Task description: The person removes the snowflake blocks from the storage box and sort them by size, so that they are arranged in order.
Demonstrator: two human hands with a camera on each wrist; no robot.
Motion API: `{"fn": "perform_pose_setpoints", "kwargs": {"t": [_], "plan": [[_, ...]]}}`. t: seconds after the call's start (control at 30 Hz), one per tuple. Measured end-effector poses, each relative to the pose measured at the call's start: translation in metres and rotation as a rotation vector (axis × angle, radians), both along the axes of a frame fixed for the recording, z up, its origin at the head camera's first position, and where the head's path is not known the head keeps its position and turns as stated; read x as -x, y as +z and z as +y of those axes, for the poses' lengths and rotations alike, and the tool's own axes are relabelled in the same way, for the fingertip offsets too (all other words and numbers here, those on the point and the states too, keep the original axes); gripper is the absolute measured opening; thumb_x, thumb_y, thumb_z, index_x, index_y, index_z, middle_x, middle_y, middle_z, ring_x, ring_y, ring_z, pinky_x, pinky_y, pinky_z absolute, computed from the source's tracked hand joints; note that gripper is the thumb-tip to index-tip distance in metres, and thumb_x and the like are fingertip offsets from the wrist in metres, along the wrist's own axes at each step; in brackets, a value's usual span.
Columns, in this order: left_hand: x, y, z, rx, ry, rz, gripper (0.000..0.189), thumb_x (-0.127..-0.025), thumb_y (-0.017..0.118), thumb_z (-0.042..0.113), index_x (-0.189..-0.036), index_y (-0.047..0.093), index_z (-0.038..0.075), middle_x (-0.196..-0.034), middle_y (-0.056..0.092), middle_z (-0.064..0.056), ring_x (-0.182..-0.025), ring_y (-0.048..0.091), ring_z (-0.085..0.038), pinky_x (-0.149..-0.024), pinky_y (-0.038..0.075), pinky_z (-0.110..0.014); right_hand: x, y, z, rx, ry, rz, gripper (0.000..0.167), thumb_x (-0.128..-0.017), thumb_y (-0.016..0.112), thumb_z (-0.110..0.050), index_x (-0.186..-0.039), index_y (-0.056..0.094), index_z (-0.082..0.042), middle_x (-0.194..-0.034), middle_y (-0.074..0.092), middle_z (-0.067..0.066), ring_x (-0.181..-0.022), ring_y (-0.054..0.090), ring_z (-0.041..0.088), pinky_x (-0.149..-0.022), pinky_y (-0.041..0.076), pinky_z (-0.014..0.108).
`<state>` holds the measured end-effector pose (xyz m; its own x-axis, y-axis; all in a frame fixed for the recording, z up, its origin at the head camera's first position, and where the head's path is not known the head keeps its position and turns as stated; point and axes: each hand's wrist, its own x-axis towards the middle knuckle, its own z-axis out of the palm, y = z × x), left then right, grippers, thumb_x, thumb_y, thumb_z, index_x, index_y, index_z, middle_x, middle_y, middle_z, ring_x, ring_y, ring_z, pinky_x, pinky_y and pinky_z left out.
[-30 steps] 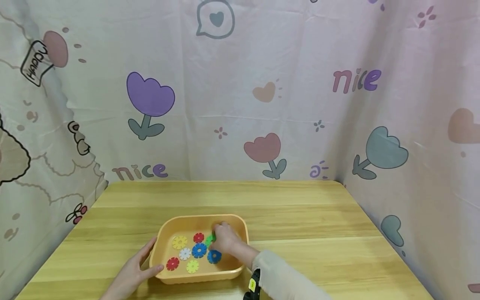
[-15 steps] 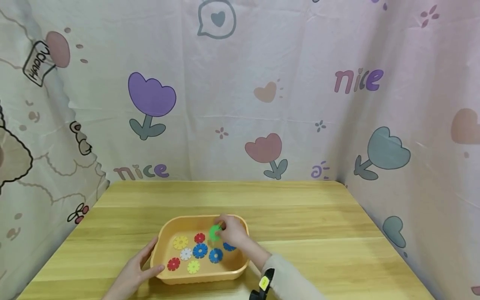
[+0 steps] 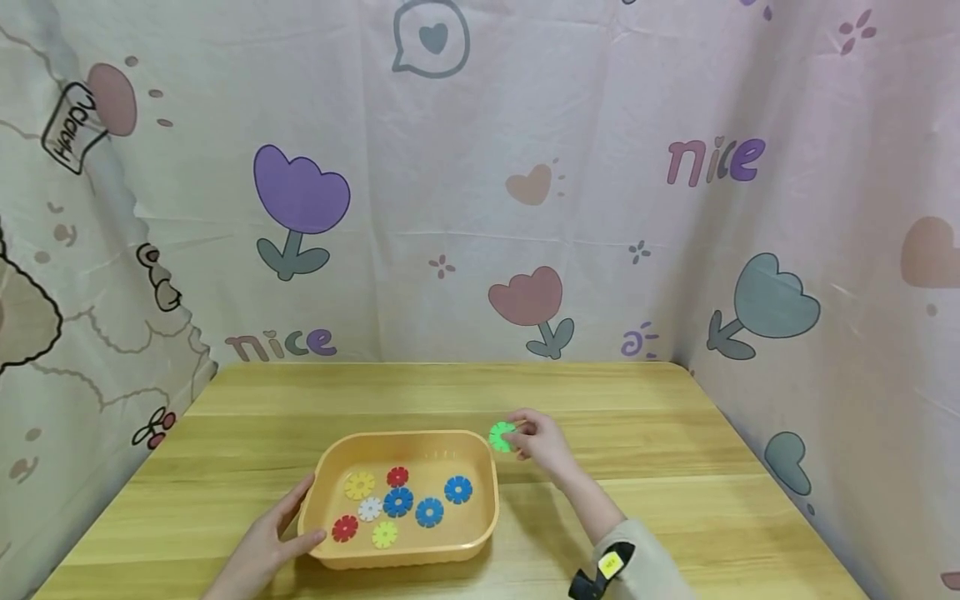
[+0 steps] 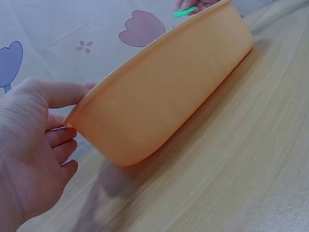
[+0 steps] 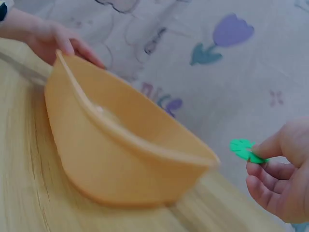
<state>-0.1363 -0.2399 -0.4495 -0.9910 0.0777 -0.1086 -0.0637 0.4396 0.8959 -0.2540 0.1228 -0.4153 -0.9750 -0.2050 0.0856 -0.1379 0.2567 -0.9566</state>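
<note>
An orange plastic basin (image 3: 405,553) stands on the table, and my left hand (image 3: 262,542) grips its left end. In the left wrist view the thumb lies over the basin's rim (image 4: 159,38), with the other fingers outside below it. Beyond the right end, my right hand (image 3: 546,448) pinches a green notched plastic disc (image 3: 498,437) between thumb and fingers, up off the table. Inside the basin lie flat discs of the same kind: several blue ones (image 3: 392,502), red ones (image 3: 340,528), a white one (image 3: 364,508), a yellow one (image 3: 352,486) and a yellow-green one (image 3: 378,534).
The wooden table (image 3: 615,433) extends behind and to the right of the basin. A printed cloth (image 3: 450,167) hangs along its back and sides. On the right wrist sits a black strap with a yellow-labelled device (image 3: 611,565).
My right hand has lifted the green disc out of the basin and carried it right past the rim. A blue disc formerly covered by that hand now shows. The left hand stays put.
</note>
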Motion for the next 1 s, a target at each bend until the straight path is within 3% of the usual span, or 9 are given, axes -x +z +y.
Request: {"fn": "perform_pose_setpoints", "kwargs": {"t": [0.1, 0.23, 0.47, 1.0], "plan": [[0.001, 0.000, -0.001, 0.001, -0.002, -0.009, 0.083, -0.087, 0.066, 0.020, -0.145, 0.014, -0.008, -0.147, 0.011, -0.032, -0.132, 0.013, -0.050, -0.104, 0.017, -0.060, 0.000, -0.009, 0.015, -0.034, -0.026, -0.027, 0.025, -0.083, 0.065, 0.000, -0.107, 0.061, 0.007, -0.071, 0.057, 0.005, -0.060, 0.051, 0.014, -0.054, 0.048, 0.026], [0.001, 0.002, -0.002, 0.005, -0.004, -0.016, 0.083, -0.087, 0.065, 0.021, -0.145, 0.013, -0.008, -0.147, 0.011, -0.033, -0.131, 0.013, -0.051, -0.104, 0.017, -0.060, 0.000, -0.026, 0.030, -0.092, 0.004, -0.028, 0.023, -0.082, 0.064, 0.002, -0.104, 0.062, 0.008, -0.069, 0.056, 0.007, -0.057, 0.046, 0.013, -0.050, 0.041, 0.022], [0.001, 0.002, 0.000, 0.000, -0.010, -0.023, 0.083, -0.087, 0.065, 0.020, -0.145, 0.013, -0.008, -0.146, 0.011, -0.033, -0.131, 0.012, -0.051, -0.103, 0.016, -0.062, -0.001, -0.050, 0.041, -0.180, 0.036, -0.065, 0.016, -0.081, 0.066, -0.001, -0.095, 0.062, 0.005, -0.068, 0.056, 0.003, -0.058, 0.050, 0.012, -0.049, 0.042, 0.021], [0.000, -0.001, 0.000, 0.001, -0.003, -0.008, 0.082, -0.087, 0.065, 0.021, -0.145, 0.014, -0.007, -0.146, 0.012, -0.033, -0.131, 0.013, -0.051, -0.103, 0.016, -0.063, -0.004, -0.055, 0.037, -0.353, 0.017, 0.098, 0.010, -0.074, 0.070, 0.003, -0.081, 0.064, 0.002, -0.068, 0.057, 0.001, -0.059, 0.048, 0.008, -0.050, 0.042, 0.021]]}}
